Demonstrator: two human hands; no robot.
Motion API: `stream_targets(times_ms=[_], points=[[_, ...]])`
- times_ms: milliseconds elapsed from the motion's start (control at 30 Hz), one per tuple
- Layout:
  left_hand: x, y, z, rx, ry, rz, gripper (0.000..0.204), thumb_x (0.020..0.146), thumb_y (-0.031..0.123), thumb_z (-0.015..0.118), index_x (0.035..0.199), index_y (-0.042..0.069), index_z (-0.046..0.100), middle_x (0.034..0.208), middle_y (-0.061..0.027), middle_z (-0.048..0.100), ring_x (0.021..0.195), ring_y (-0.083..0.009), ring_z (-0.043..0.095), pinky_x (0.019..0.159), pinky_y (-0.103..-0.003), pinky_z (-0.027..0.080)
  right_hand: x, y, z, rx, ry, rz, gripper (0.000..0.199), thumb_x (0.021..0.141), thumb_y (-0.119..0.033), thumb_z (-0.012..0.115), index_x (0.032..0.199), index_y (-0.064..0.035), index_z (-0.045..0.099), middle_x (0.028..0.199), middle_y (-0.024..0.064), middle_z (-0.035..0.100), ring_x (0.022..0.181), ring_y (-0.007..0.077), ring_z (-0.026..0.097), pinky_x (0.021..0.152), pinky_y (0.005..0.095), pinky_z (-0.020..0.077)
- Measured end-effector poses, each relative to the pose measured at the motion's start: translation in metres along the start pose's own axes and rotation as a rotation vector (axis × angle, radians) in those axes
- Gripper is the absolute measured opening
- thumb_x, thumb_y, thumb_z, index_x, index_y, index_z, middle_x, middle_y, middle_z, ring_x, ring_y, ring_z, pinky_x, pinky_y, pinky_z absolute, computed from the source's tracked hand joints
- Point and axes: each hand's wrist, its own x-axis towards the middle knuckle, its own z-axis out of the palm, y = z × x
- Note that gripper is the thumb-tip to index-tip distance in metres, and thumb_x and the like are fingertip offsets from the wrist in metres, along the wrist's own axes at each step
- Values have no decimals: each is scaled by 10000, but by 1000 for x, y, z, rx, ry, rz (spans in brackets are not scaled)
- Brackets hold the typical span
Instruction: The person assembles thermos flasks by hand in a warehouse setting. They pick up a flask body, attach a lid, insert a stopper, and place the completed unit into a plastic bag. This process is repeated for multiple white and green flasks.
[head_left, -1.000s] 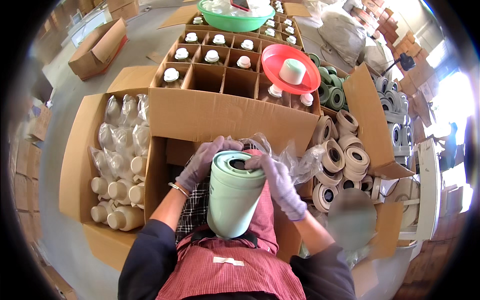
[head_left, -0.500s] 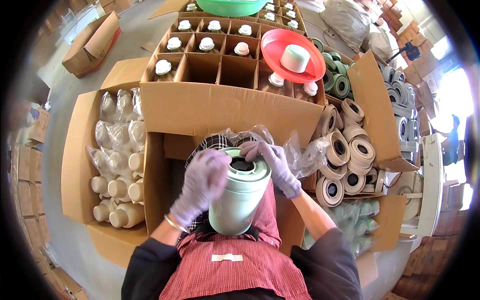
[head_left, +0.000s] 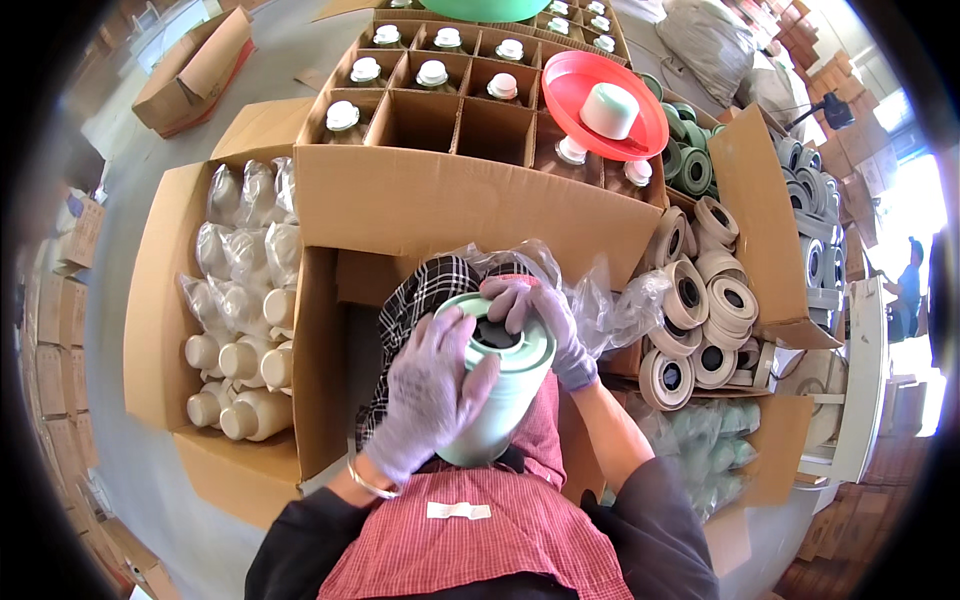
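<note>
A pale green thermos shell (head_left: 490, 425) stands between my thighs, tilted a little, its ringed top and dark round opening facing up. My left hand (head_left: 428, 390), in a pale lilac glove, grips its left side, with fingertips on the rim and the thumb spread across the front. My right hand (head_left: 545, 325), gloved alike, curls round the far right rim, its fingers bent down at the edge of the opening. A small pinkish-red patch shows by the right fingers; what it is I cannot make out.
Ahead, a divided carton (head_left: 470, 205) holds white-capped glass bottles; a red basin (head_left: 640, 130) with a pale cup (head_left: 610, 110) rests on it. At left, a carton (head_left: 165, 300) holds cream bagged shells. Cream ring-shaped parts (head_left: 690, 290) and bagged green pieces (head_left: 715, 435) fill cartons at right.
My left hand has come down from beside the rim onto the shell's side. The right fingers have bent further over the opening. The whole view has shifted slightly.
</note>
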Motion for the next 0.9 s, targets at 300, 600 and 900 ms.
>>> stream_targets(times_ms=[300,600,900], points=[[42,-95,-2,-713,-249,-331,402,1022,272,418,1196,-40,604,1179,-138,664,1092,-200,620,973,-325,460,-22,-93,64,-335,151,-7,432,1038,-234,305,1194,35,605,1149,148,642,1135,283,586,1039,380,412],[31,-67,14,-705,-59,-260,468,927,191,532,1327,-52,515,1280,-188,587,1216,-268,549,1085,-352,371,-27,-53,53,-212,366,193,564,1032,-382,415,1366,72,425,1380,217,491,1262,288,499,1082,385,379],[27,-60,7,-432,-43,-141,480,1046,305,395,1367,-46,460,1293,-169,582,1217,-232,554,1062,-335,410,16,-72,-5,-554,-71,-100,473,980,-322,470,1331,-17,554,1343,179,546,1286,332,462,1094,422,335]])
